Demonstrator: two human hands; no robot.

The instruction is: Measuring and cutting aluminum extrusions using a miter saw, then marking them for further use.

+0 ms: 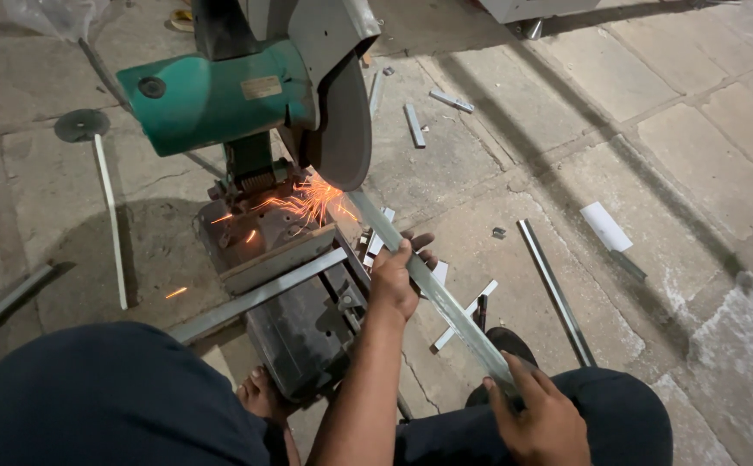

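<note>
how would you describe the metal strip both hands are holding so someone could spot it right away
Start at the green chop saw with its round cutting disc. Sparks fly where a long, pale metal strip meets the disc. It runs diagonally back to the person, gripped by the left hand and right hand; unlike the loose bars on the floor, it is held off the ground.

One saw (247, 95), two hands (398, 276), one held strip (433, 289).

Paved floor (696, 129) under chop saw (247, 112), scattered metal offcuts (414, 125).
</note>
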